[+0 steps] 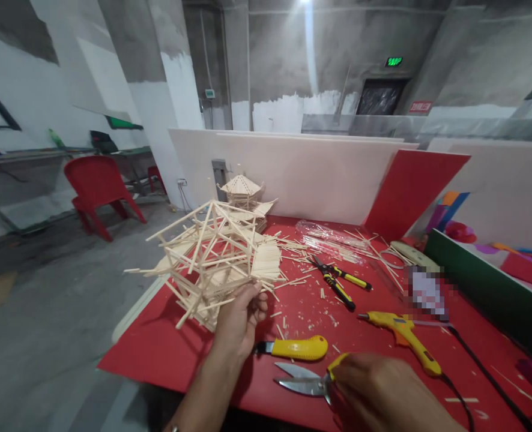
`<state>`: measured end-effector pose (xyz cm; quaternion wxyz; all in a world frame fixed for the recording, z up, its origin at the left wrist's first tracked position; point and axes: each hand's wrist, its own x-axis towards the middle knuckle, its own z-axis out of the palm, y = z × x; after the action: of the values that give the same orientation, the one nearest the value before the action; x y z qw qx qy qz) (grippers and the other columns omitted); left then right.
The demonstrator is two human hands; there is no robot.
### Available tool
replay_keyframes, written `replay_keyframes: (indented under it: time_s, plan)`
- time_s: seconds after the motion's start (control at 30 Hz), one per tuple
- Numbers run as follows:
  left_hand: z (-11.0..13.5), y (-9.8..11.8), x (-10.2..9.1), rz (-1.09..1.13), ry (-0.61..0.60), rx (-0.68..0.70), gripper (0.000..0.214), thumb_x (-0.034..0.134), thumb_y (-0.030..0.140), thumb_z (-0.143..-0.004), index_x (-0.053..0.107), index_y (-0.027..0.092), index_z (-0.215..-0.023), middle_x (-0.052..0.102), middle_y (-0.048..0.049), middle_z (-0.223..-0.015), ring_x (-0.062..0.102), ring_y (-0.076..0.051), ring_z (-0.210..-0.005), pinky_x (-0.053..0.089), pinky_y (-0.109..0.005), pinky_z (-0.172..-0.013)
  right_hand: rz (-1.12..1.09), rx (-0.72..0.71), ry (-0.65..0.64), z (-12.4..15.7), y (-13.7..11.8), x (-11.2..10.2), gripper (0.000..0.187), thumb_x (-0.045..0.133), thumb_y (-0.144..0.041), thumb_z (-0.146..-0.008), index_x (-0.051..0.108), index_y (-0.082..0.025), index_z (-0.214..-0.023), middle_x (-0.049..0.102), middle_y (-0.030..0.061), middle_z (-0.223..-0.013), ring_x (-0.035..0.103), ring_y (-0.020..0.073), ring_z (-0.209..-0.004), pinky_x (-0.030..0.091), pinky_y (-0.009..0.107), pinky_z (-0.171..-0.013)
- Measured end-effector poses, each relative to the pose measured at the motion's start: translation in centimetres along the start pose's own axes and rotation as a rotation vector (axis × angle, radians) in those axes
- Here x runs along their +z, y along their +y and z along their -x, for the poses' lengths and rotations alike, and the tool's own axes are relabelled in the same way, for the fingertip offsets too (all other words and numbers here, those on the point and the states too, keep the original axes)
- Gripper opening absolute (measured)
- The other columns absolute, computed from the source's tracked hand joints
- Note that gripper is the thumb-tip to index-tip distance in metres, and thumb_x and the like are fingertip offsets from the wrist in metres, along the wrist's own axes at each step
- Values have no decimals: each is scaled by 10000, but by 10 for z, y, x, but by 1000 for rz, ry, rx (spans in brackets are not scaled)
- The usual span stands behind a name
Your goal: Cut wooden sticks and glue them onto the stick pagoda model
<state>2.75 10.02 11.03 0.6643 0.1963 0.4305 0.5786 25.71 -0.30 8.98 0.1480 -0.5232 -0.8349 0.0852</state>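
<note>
One hand, the left [241,315], pinches the stick frame [230,279] at the tabletop's [158,336] left, best gripped lightly to spare its joints, while the right hand [378,387] grasps the scissors [299,386], parted blades best kept clear of fingers.

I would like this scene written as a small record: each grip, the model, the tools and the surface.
Left grip: fingers curled at the near right side of the stick model; exact contact unclear
Right grip: on the yellow-handled scissors, blades apart
Model: open frame of pale sticks
Other tools: yellow-handled cutter, black-and-yellow pliers, yellow glue gun
Surface: red tabletop, scattered scraps
Behind model: roofed wooden tower
</note>
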Motion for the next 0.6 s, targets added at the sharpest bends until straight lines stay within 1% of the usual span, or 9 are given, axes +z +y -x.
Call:
replay_keyframes:
  time_s: [0.03,0.07,0.1,0.13,0.17,0.23,0.3,0.5,0.6]
  plan:
    - [0,0,0,-8,2,3,191,792,183,-612,633,131,-704,649,-7,-570,554,-75,-464,421,-146,-415,-49,-73,97,-12,-3,-2,139,580,-229,-898,669,-267,-797,665,-17,-719,622,112,-590,410,207,-520]
    - [0,0,0,-16,3,6,202,800,193,-609,632,133,-705,649,-5,-574,555,-76,-471,424,-146,-422,-91,-108,274,-26,-6,-4,140,555,-236,-928,671,-261,-853,672,-7,-745,629,121,-619,426,219,-548]
    - [0,0,0,-21,5,8,213,808,201,-604,632,134,-703,647,-2,-577,554,-75,-474,425,-147,-426,-107,-91,458,-42,-11,-4,124,551,-242,-941,671,-249,-911,687,13,-803,642,137,-680,453,237,-607]
    - [0,0,-1,-22,4,10,222,815,206,-598,635,136,-706,646,-1,-580,553,-76,-476,426,-149,-428,-133,-80,588,-58,-17,-3,106,564,-244,-940,668,-237,-920,692,25,-833,647,147,-730,467,251,-655]
    - [0,0,-1,-22,1,10,228,822,210,-594,639,136,-710,644,0,-581,552,-77,-479,428,-151,-431,-174,-85,644,-73,-23,-2,81,590,-248,-929,667,-234,-907,688,20,-827,640,142,-737,469,249,-664]
    - [0,0,-1,-15,-4,9,234,831,215,-593,656,138,-727,645,1,-586,552,-79,-487,436,-156,-441,-206,-91,687,-98,-37,4,59,642,-266,-898,674,-230,-931,685,20,-830,632,148,-753,474,253,-682]
    - [0,-1,-1,2,-3,16,226,836,212,-594,671,144,-734,643,7,-589,546,-76,-491,444,-157,-454,-203,-73,702,-112,-48,12,62,657,-265,-884,673,-221,-925,679,22,-808,627,158,-756,471,262,-695]
    - [-2,-3,0,42,6,-4,208,847,216,-585,683,142,-690,646,10,-589,556,-73,-504,459,-154,-474,-232,10,728,-117,-56,25,25,628,-209,-892,638,-214,-869,664,12,-767,602,163,-732,449,278,-707]
    - [-3,-3,1,65,14,-6,238,859,225,-568,691,136,-711,657,9,-602,570,-76,-518,469,-156,-486,-271,-10,716,-119,-52,28,46,611,-196,-903,644,-213,-875,668,15,-779,594,159,-732,451,279,-695]
